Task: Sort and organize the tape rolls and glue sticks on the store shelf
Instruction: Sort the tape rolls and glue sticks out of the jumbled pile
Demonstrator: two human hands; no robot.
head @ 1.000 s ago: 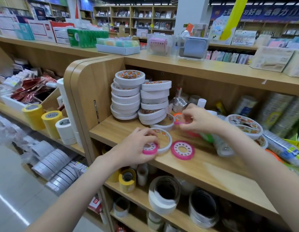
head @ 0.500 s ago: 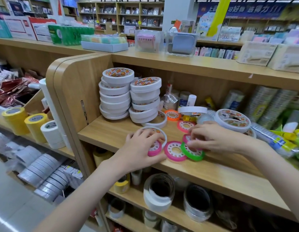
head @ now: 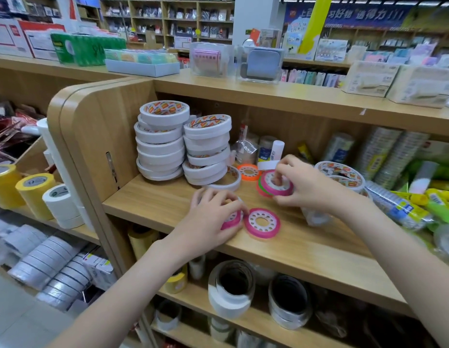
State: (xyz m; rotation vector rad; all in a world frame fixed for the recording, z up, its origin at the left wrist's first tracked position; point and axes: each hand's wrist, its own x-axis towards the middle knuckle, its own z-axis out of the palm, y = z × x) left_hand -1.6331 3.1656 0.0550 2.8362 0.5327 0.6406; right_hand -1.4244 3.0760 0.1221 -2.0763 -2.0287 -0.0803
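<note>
On the wooden shelf (head: 148, 197), my left hand (head: 213, 219) covers a small pink tape roll (head: 232, 220) and rests on a white roll beneath it. Just right of it a loose pink tape roll (head: 262, 223) lies flat. My right hand (head: 306, 187) grips a small stack of coloured rolls (head: 275, 188), pink on top with green and red edges showing below. An orange roll (head: 248, 172) lies behind. Two stacks of white tape rolls (head: 160, 141) (head: 207, 149) stand at the shelf's back left. A white glue stick (head: 277, 149) stands at the back.
More white rolls (head: 340, 172) lie behind my right hand, and packaged green and yellow items (head: 419, 204) crowd the right end. Large tape rolls (head: 231, 288) fill the shelf below. Yellow and white rolls (head: 35, 194) stand on the left unit. Boxes line the top shelf (head: 293, 96).
My right hand lifted the green roll back and to the right, and a pink roll now tops the stack it holds. The left hand stayed on its pink roll.
</note>
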